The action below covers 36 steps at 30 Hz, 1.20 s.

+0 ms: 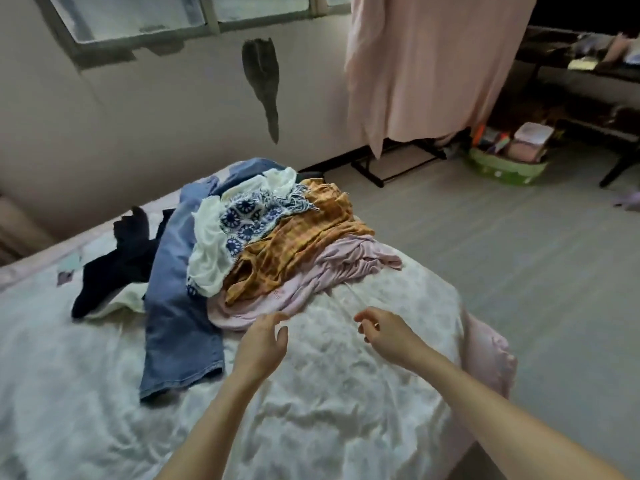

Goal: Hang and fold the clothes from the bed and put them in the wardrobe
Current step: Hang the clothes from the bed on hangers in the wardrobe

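Green basket [505, 169] on floor holding misc boxes. Clothes pile [277, 237] lying crumpled on bed [311, 427]. We're hovering left hand [259, 344], right hand [384, 332], fingers loose, holding nothing.

— Is the pink garment [304, 289] all visible?
— No, the orange cloth [298, 244] covers most of it. The jeans [180, 306] hide part of the dark garment [114, 268].
— And the bed [311, 410]?
— The left and bottom edges cut it off; the basket [505, 168] contents are too blurred to tell

Dim room, pale window [138, 12] light, soft blur, wide-angle bending at edges
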Available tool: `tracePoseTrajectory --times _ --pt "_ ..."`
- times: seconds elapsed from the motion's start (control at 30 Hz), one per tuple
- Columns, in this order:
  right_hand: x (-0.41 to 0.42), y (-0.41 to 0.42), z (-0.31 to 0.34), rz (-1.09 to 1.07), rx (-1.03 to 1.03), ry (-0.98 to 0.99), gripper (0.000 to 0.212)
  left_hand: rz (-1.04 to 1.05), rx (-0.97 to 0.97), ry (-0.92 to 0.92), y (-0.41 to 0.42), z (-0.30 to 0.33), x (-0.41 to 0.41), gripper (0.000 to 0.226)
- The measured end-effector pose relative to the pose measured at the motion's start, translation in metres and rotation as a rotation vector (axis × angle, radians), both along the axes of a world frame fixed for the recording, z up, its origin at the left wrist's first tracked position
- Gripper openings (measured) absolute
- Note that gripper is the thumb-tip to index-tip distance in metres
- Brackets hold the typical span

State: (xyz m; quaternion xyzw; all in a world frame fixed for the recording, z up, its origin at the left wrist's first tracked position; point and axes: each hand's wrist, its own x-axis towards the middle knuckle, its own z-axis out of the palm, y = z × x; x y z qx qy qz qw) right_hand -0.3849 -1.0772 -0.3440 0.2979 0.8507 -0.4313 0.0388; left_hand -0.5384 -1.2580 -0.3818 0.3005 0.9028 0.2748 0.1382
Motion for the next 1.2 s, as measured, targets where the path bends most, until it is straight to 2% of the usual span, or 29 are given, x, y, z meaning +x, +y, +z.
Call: tracePoseTrajectory --times 0.17,0.37,0.53,0.6,0.7,0.8,0.87,0.93,1.0,1.07,1.1,1.17,1.2 --pt "-0.101 0.031 -0.054 0.056 0.023 -0.042 0.031 0.128 -0.118 -0.084 0.026 -0.061 -0.094 0.042" --pt "-0.234 0.055 -0.126 0.124 0.064 0.012 0.032 0.441 -0.202 -0.112 0.035 -0.133 -0.234 0.063" --pt "-0.298 0.057 -0.172 0.175 0.065 0.066 0.036 0.595 -0.303 -0.179 0.023 -0.176 -0.306 0.086" --pt "-0.303 0.056 -0.18 0.204 0.078 0.062 0.037 0.652 -0.294 -0.188 0.018 -0.185 -0.317 0.08" --pt "-0.311 0.058 -0.197 0.245 0.097 0.023 0.038 0.702 -0.193 -0.017 0.017 -0.2 -0.327 0.044" --pt "-0.317 0.056 -0.195 0.249 0.107 0.048 0.039 0.758 0.077 0.062 0.021 -0.178 -0.313 0.034" --pt "-0.321 0.051 -0.184 0.267 0.122 0.095 0.047 0.684 0.299 0.042 0.025 -0.154 -0.293 0.035" --pt "-0.326 0.046 -0.171 0.314 0.159 0.152 0.064 0.519 0.448 0.025 0.029 -0.131 -0.27 0.035" --pt "-0.33 0.036 -0.151 0.393 0.233 0.173 0.086 0.351 0.51 -0.032 0.028 -0.105 -0.244 0.036" --pt "-0.333 0.032 -0.135 0.481 0.33 0.192 0.098 0.203 0.568 -0.09 0.032 -0.083 -0.22 0.039" --pt "-0.329 0.026 -0.124 0.552 0.381 0.207 0.095 0.152 0.599 -0.106 0.029 -0.066 -0.205 0.041" --pt "-0.318 0.018 -0.108 0.685 0.395 0.19 0.062 0.105 0.631 -0.112 0.023 -0.044 -0.184 0.038" --pt "-0.306 0.014 -0.1 0.721 0.313 0.174 0.046 0.111 0.639 -0.1 0.018 -0.032 -0.174 0.031"
